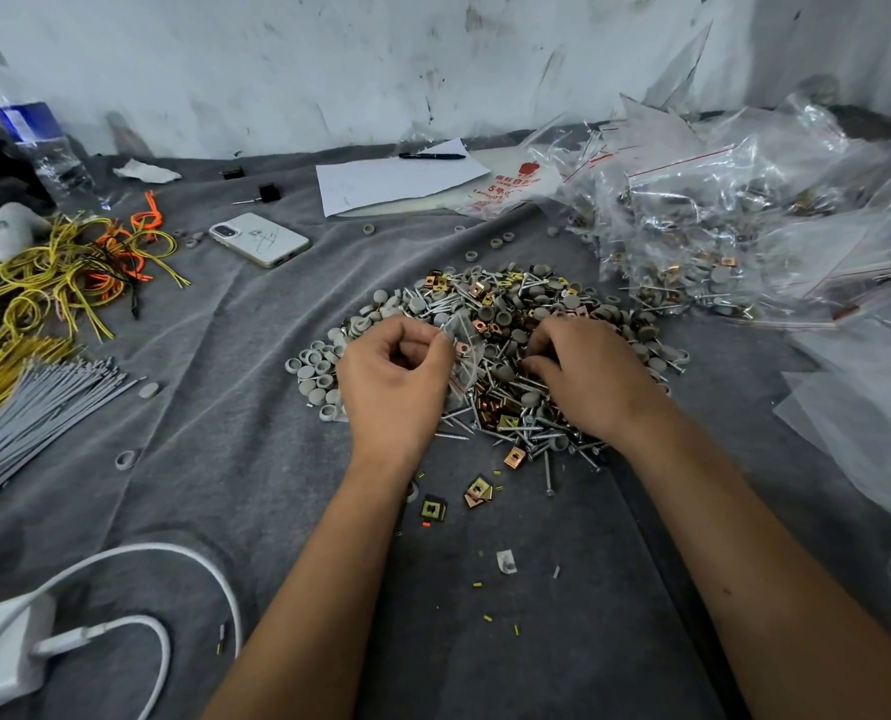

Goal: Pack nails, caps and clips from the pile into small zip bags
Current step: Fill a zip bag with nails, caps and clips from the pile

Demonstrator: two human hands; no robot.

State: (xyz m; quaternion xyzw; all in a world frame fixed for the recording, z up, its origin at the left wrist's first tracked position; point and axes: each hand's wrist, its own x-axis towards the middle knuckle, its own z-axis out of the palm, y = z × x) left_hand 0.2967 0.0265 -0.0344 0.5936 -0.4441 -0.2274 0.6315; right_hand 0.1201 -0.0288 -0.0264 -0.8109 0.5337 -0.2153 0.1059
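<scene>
Nearest, at the near left corner: white charger block with white cable looping over the grey cloth that covers the work surface. Two bare forearms reach from the near edge to mid-scene. Left hand: fingers curled, thumb and fingertips pinching the edge of a small clear zip bag, which hangs over the left side of the pile. Right hand: palm down on the pile, fingers curled into the pieces; whether it grips any cannot be told. Pile, centre: mixed grey round caps, silver nails and brass and copper square clips, with a few clips and nails strayed toward the near side. Far right: heap of filled zip bags with red seal strips. Right edge: flat clear empty bags. Far centre: white paper sheet with a black pen lying on it. Left of centre: white phone, face down. Left: tangle of yellow and orange ties; bundle of grey ties nearer. Far left: clear water bottle with blue label.
</scene>
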